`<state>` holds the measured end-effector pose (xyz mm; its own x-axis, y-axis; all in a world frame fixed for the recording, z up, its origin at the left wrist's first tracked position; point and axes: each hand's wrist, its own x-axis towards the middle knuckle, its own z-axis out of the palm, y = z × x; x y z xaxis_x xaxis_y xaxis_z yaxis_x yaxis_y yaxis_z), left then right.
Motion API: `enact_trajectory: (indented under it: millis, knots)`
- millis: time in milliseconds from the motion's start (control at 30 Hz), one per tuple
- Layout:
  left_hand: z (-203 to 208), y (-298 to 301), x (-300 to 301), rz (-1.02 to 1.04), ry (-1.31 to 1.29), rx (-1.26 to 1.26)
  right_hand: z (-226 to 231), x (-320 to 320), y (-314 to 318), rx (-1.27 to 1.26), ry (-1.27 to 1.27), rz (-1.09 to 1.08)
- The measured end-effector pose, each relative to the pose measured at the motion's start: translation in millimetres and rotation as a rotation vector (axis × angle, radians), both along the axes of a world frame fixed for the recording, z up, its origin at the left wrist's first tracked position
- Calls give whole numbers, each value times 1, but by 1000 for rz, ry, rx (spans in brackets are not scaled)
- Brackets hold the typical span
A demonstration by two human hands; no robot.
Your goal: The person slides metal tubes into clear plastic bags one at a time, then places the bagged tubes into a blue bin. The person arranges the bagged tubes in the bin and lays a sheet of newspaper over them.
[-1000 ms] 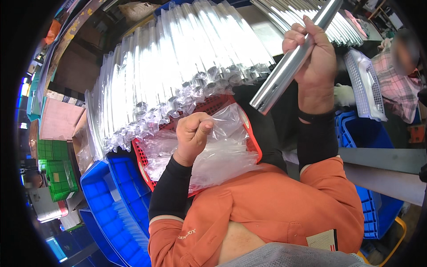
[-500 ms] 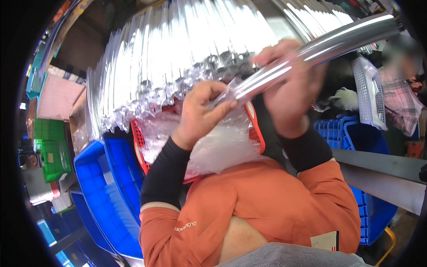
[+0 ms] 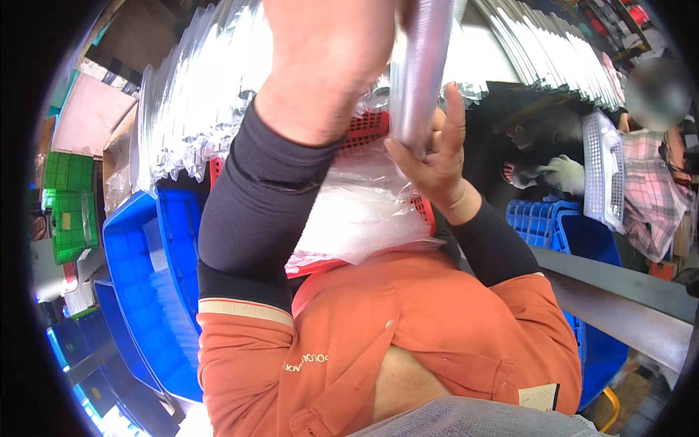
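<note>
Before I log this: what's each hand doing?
Left hand: fingers out of view, grip can't be told.
Right hand: cupped at lower end of tube, grip unclear.

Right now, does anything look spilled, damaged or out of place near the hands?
Nothing stands out. The clear plastic lies loosely in the red basket, and the right hand is at the lower end of the tube, which is too blurred to check for small marks.
</note>
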<state>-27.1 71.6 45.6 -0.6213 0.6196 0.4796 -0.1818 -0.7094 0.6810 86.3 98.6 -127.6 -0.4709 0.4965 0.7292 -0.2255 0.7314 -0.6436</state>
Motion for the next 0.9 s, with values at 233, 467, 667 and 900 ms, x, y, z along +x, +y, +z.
enact_trajectory:
  millis: [233,467,667,900]
  knots:
    - [-185,-14,-49,-253,1083,-745,69,14,118,-79,-344,-383]
    - [-281,-3,-60,-169,1658,-799,60,-52,162,-129,-871,-345]
    - [-253,-7,-66,-225,993,-576,44,32,246,-140,-887,-1003]
    - [-195,-27,-53,-147,788,-628,-6,45,212,-328,-944,-467]
